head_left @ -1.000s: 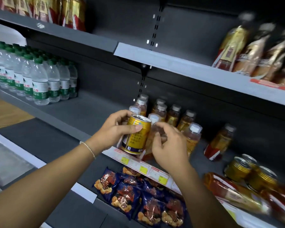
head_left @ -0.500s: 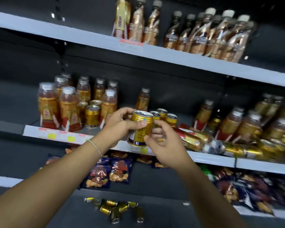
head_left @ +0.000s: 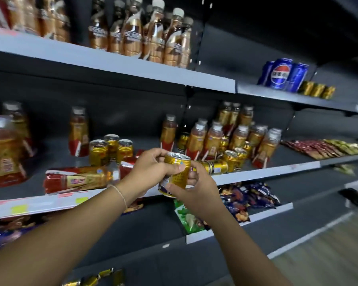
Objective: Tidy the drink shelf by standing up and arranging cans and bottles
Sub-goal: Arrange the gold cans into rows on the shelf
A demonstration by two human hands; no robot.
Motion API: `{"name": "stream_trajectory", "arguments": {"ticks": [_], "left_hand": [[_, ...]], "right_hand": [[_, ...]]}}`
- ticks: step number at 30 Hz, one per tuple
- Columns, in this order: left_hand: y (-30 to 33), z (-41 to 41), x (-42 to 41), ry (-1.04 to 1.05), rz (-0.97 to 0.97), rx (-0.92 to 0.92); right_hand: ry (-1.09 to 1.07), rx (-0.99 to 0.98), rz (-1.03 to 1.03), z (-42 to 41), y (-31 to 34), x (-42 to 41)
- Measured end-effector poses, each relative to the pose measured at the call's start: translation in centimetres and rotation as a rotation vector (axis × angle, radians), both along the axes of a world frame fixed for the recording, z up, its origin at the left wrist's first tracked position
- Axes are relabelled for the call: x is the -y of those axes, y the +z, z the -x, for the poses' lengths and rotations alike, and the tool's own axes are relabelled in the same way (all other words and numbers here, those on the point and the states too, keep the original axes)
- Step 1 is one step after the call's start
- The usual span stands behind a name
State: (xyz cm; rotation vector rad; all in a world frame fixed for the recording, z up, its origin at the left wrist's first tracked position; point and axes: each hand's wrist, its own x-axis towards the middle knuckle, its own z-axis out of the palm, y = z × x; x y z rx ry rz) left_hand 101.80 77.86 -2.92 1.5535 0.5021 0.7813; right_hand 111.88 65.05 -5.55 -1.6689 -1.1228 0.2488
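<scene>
Both forearms bare, no sleeves. Thin pale beaded bracelet (head_left: 119, 194) round left wrist. Right wrist unadorned.

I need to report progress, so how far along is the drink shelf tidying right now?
Partly done. Three gold cans already stand upright together on the middle shelf. In hand: the left hand and right hand both hold one gold can upright, in front of the shelf edge. Left: a bottle and a can lying on their sides need standing up.
</scene>
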Motion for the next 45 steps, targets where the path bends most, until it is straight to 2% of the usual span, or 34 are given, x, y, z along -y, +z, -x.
{"name": "stream_trajectory", "arguments": {"ticks": [4,11,25,38,45], "left_hand": [[0.1,-4.1,-1.0,-0.094,-0.038,-0.055],[1.7,-10.1,-3.6,-0.320,-0.176,-0.174],[0.2,-21.4,-4.8,-0.300,-0.252,-0.172],[0.4,-35.5,0.0,-0.143,-0.778,-0.268],[-0.6,-40.3,-0.2,-0.162,-0.907,-0.422]], "right_hand": [[-0.070,-0.082,0.018,-3.1,0.1,0.0],[-0.234,-0.105,0.026,-8.2,0.6,-1.3],[-0.379,-0.110,0.005,-18.0,-1.2,-2.4],[-0.373,-0.100,-0.072,-33.3,-3.0,1.8],[-0.372,-0.032,-0.001,-39.7,-4.3,1.2]]}}
